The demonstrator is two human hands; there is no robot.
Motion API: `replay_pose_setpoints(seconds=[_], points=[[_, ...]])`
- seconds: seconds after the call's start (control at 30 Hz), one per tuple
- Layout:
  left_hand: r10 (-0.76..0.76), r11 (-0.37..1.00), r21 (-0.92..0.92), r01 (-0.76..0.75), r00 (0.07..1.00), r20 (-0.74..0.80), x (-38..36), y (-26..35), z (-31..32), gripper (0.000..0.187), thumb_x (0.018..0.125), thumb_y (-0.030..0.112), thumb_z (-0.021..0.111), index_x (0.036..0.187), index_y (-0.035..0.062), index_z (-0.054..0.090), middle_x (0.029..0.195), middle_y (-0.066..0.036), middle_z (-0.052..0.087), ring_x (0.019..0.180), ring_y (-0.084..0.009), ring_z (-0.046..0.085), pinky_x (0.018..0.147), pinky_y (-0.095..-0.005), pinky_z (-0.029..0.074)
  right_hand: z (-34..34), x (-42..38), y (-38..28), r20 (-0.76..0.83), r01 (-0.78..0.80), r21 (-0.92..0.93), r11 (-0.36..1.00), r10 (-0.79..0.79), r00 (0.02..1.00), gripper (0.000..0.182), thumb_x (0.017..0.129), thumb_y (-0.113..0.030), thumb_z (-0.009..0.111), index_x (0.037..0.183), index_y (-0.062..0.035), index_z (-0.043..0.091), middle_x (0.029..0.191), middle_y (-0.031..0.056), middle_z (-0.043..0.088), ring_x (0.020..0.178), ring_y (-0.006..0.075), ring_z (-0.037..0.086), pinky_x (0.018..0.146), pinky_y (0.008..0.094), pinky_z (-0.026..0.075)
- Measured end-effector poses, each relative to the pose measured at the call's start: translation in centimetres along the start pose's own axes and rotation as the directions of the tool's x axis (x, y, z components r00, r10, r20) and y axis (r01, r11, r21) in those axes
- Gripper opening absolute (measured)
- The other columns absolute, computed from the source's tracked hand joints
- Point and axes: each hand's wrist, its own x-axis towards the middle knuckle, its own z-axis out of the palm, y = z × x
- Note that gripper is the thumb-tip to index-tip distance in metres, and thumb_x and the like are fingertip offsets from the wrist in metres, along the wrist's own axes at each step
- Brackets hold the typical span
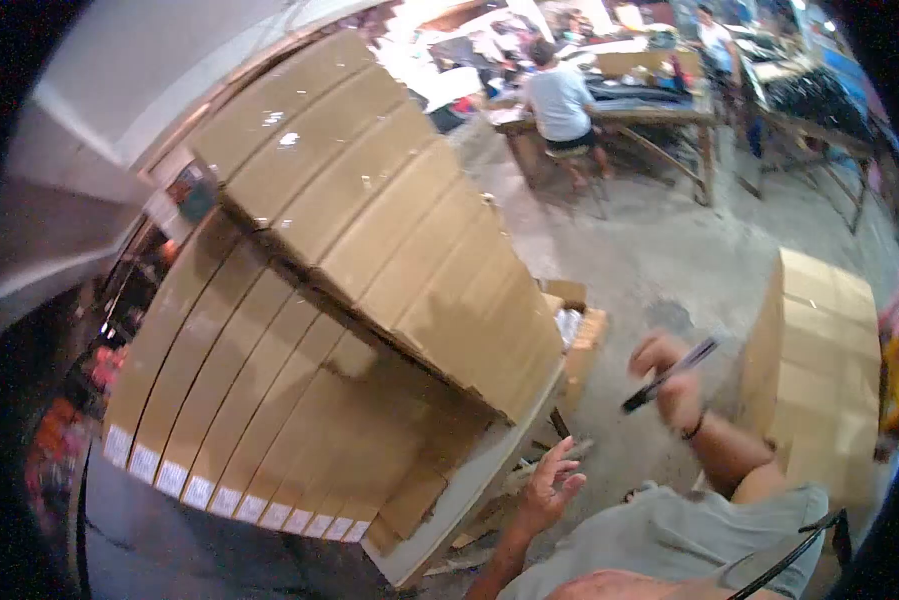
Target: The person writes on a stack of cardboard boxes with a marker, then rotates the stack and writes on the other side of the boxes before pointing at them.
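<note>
At far left, reddish objects (57, 425) blur into grainy shadow, too dark to identify. Long, flat-sided cardboard boxes (259, 350) stand packed in two tiers, their smooth brown faces parted by dark seams. Small white labels (197, 490) line the lower tier's near ends, the print too small to read; glossy glints fleck the upper tier. A loose cardboard sheet (412, 503) lies by the boxes on the pale, straight-edged counter (461, 505). Just right of it, the left hand (551, 488) is relaxed and unclasped in the air, fingers apart and slightly bent. Behind, an open carton (581, 345) is partly covered by the boxes; its pale contents are unclear. Farther back, a person (561, 103) in a light top sits, back turned, at a cluttered wooden table. The right hand (674, 385), dark band at the wrist, grips a pen (669, 376) above the grey concrete floor (659, 270). The pen is slim and straight, dark at its lower end and paler, purplish above; motion blur hides the exact finger placement. At right, tan cartons (819, 370) form a block, its base hidden by the wearer's grey clothing.
</note>
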Motion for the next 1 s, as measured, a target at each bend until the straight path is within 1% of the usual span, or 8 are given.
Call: replay_pose_setpoints(seconds=[0.13, 0.3, 0.5, 0.57, 0.67, 0.77, 0.87, 1.0], points=[[0.124, 0.960, -0.245, -0.136, 0.990, -0.062, 3.2, 1.4, 0.7, 0.046, 0.085, 0.028, 0.051, 0.121, 0.0050, 0.037, 0.108, -0.011, 0.048, 0.091, -0.0172, 0.052, 0.077, -0.0297, 0.043, 5.3, -2.1, 3.7, 0.363, -0.251, 0.188, 0.950, 0.170, 0.916, 0.049, 0.077, -0.050, 0.048, 0.064, -0.0030, 0.050, 0.057, 0.0048, 0.047, 0.052, 0.0147, 0.047, 0.046, 0.0271, 0.037], [-0.095, 0.992, 0.056, 0.110, 0.970, -0.226, 4.5, 3.8, 1.0, 0.035, 0.088, 0.024, 0.046, 0.114, 0.0017, 0.039, 0.085, -0.006, 0.054, 0.080, -0.0138, 0.051, 0.069, -0.0305, 0.043, 4.8, -0.5, 4.5, 0.539, -0.349, 0.233, 0.908, 0.179, 0.823, 0.039, 0.078, -0.040, 0.058, 0.077, -0.0007, 0.054, 0.067, 0.0058, 0.056, 0.062, 0.0145, 0.054, 0.054, 0.0273, 0.043], [-0.234, 0.970, -0.052, 0.238, 0.970, 0.070, 5.3, 4.8, 1.6, 0.025, 0.086, 0.023, 0.048, 0.098, 0.0018, 0.044, 0.073, -0.012, 0.054, 0.065, -0.0199, 0.055, 0.060, -0.0325, 0.044, 1.1, 2.9, 4.2, 0.765, -0.393, 0.286, 0.874, 0.039, 0.643, 0.024, 0.078, -0.025, 0.062, 0.074, -0.0025, 0.056, 0.065, 0.0037, 0.055, 0.062, 0.0125, 0.053, 0.056, 0.0258, 0.042], [0.222, 0.662, 0.749, -0.032, 0.963, -0.155, 6.0, 5.7, 2.5, 0.022, 0.084, 0.019, 0.050, 0.099, 0.0028, 0.045, 0.070, -0.013, 0.052, 0.059, -0.0237, 0.054, 0.054, -0.0346, 0.044, -1.0, 4.1, 4.1, 0.393, -0.295, 0.036, 0.955, 0.258, 0.883, 0.018, 0.079, -0.019, 0.057, 0.067, -0.0059, 0.057, 0.064, 0.0031, 0.054, 0.059, 0.0122, 0.051, 0.053, 0.0266, 0.041], [0.242, 0.645, 0.752, 0.134, 0.898, -0.368, 3.5, 7.4, -0.4, 0.018, 0.083, 0.016, 0.049, 0.095, 0.0028, 0.045, 0.065, -0.012, 0.049, 0.054, -0.0265, 0.052, 0.049, -0.0370, 0.042, -5.7, 11.9, 7.0, -0.333, -0.037, 0.675, 0.737, 0.349, 0.876, 0.012, 0.082, -0.019, 0.052, 0.076, -0.0107, 0.046, 0.063, -0.0019, 0.044, 0.055, 0.0092, 0.043, 0.051, 0.0235, 0.038], [0.239, 0.871, 0.467, 0.150, 0.702, -0.671, 1.2, 7.1, -8.1, 0.013, 0.083, 0.015, 0.050, 0.087, 0.0045, 0.043, 0.067, -0.006, 0.045, 0.057, -0.0163, 0.046, 0.052, -0.0307, 0.041, -7.1, 16.2, 6.6, -0.422, 0.189, 0.586, 0.788, 0.098, 0.901, 0.011, 0.082, -0.017, 0.052, 0.083, -0.0063, 0.049, 0.072, 0.0004, 0.047, 0.060, 0.0099, 0.046, 0.053, 0.0230, 0.040], [0.565, 0.796, 0.584, -0.159, 0.542, -0.623, 3.5, 15.6, -12.0, 0.011, 0.084, 0.013, 0.046, 0.089, 0.0061, 0.039, 0.080, -0.003, 0.043, 0.067, -0.0105, 0.041, 0.061, -0.0234, 0.037, -4.2, 18.7, 4.5, -0.312, 0.237, 0.230, 0.944, -0.159, 0.937, 0.019, 0.082, -0.010, 0.054, 0.099, -0.0024, 0.049, 0.088, 0.0043, 0.048, 0.069, 0.0112, 0.049, 0.061, 0.0239, 0.044], [0.812, 0.532, 0.839, -0.114, 0.352, -0.466, 5.3, 20.2, -17.5, 0.007, 0.080, 0.001, 0.048, 0.081, 0.0024, 0.042, 0.081, -0.008, 0.046, 0.070, -0.0176, 0.045, 0.064, -0.0287, 0.039, -0.2, 22.3, 3.0, -0.299, 0.346, 0.253, 0.904, -0.267, 0.916, 0.023, 0.080, -0.003, 0.054, 0.103, -0.0013, 0.049, 0.096, 0.0062, 0.050, 0.075, 0.0115, 0.051, 0.065, 0.0241, 0.046]])
